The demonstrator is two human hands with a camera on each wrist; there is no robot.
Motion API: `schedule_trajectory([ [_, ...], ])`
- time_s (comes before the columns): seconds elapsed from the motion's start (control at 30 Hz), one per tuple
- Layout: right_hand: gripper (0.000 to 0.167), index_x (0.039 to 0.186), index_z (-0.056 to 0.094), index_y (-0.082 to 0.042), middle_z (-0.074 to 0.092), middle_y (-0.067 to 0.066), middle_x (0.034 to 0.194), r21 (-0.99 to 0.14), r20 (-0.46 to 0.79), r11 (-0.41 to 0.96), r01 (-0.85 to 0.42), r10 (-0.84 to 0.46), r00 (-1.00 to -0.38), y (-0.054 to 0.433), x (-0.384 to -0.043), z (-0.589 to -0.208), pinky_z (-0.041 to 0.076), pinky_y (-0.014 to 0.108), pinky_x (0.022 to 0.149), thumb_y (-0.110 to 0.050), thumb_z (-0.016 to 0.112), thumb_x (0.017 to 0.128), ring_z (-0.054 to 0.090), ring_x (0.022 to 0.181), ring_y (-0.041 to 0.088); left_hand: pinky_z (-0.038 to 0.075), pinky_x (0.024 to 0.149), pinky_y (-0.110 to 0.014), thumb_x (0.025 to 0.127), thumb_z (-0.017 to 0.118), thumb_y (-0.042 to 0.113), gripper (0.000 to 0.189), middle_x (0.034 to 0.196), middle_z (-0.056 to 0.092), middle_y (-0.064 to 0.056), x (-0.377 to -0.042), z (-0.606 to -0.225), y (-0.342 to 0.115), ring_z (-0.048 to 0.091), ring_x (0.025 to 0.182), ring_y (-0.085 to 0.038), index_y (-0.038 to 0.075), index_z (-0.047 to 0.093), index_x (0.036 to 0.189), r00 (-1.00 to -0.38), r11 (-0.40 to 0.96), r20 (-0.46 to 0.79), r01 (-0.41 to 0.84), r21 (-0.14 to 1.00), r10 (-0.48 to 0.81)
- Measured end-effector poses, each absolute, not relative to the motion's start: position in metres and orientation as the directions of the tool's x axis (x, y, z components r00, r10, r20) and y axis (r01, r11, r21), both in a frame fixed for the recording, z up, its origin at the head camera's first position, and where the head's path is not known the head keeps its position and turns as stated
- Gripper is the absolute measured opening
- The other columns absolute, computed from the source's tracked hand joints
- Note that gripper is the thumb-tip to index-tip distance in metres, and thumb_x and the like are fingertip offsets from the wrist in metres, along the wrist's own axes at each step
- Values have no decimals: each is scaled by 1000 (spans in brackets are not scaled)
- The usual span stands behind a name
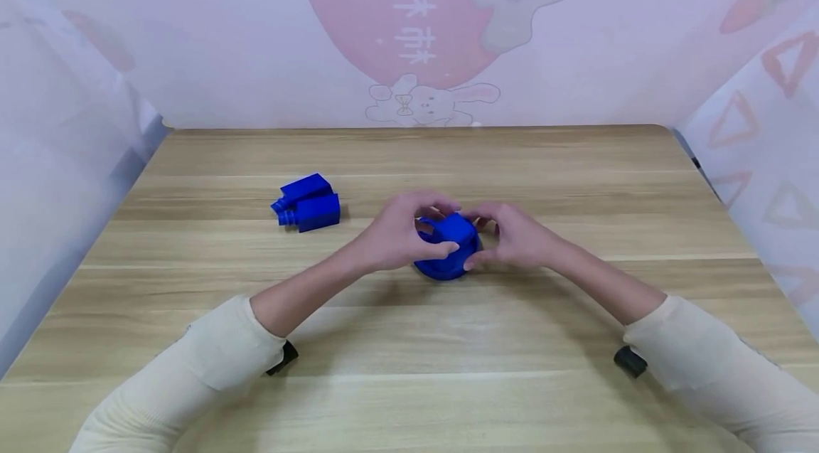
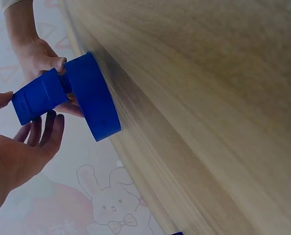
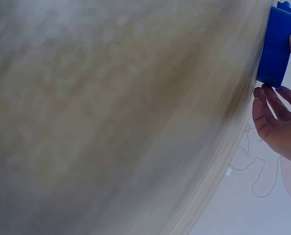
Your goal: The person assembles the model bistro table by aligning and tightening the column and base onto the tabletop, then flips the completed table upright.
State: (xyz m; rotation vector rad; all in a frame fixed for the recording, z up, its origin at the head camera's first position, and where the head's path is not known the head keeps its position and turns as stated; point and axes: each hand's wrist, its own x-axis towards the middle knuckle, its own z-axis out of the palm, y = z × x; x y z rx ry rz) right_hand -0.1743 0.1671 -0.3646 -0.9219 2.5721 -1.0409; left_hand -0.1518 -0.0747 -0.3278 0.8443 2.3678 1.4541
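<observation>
A blue rectangular block point(image 2: 37, 97) with a narrow neck stands upright, neck down, on a round blue base point(image 2: 94, 98) resting on the table. Between thumb and fingers my left hand point(image 1: 409, 229) holds the block; the left wrist view shows the thumb at its top edge and fingertips along its side. From the other side, my right hand point(image 1: 512, 236) grips the round base, thumb near and fingers far. Whether the neck sits inside the base, I cannot tell.
Two more blue blocks with ridged necks point(image 1: 318, 212) lie side by side on the wooden table point(image 1: 409, 396), left of the hands. A printed backdrop point(image 1: 224, 33) rises behind the table's far edge. Small black devices point(image 1: 630, 360) sit under both sleeves.
</observation>
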Motion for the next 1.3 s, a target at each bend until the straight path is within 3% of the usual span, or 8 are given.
schedule_trajectory([
  [0.23,67,129,70,-3,73,7,119,-675,48,552,-489,-629,-776,166,-175,-365,54,40,76,-24,97,71,64,104,26,54,102,-41,89,69,5,41,135,67,-15,-154,-330,-76,62,123,-29,1,68,131,-699,302,89,416,858,710],
  [0.33,66,129,70,-3,73,8,119,-674,50,548,-495,-635,-771,165,-175,-366,54,41,75,-22,97,71,64,104,26,54,101,-43,92,70,6,40,137,65,-15,-153,-332,-75,61,123,-31,2,67,132,-677,308,101,456,835,729],
  [0.5,62,130,68,0,72,11,120,-677,38,551,-488,-636,-771,168,-175,-368,55,44,80,-14,93,75,65,106,29,56,95,-38,86,86,19,51,127,67,-13,-147,-336,-66,62,114,-26,2,65,130,-743,377,141,482,791,654],
  [0.73,64,137,65,-1,71,11,124,-689,37,533,-491,-651,-758,169,-175,-368,53,40,73,-11,88,79,64,106,28,56,81,-33,77,94,31,51,103,62,-7,-137,-337,-57,59,98,-23,7,58,106,-850,497,140,422,758,508],
  [1.07,70,139,63,0,70,10,126,-698,17,545,-464,-636,-771,168,-174,-365,53,40,76,-16,92,77,64,107,27,57,97,-44,79,91,18,45,119,63,-9,-134,-331,-66,61,113,-27,3,69,114,-827,462,142,437,771,544],
  [1.2,73,138,64,0,71,10,124,-691,12,559,-459,-626,-780,167,-173,-364,52,38,77,-18,95,75,63,107,27,55,99,-45,80,82,7,47,127,65,-11,-135,-328,-74,60,116,-27,1,70,125,-784,423,119,447,788,609],
  [1.3,74,137,63,2,71,11,122,-686,17,561,-463,-623,-782,168,-173,-364,51,36,75,-20,96,74,64,106,27,55,98,-45,80,74,1,45,132,66,-12,-138,-327,-81,59,119,-28,1,70,125,-755,381,109,443,812,647],
])
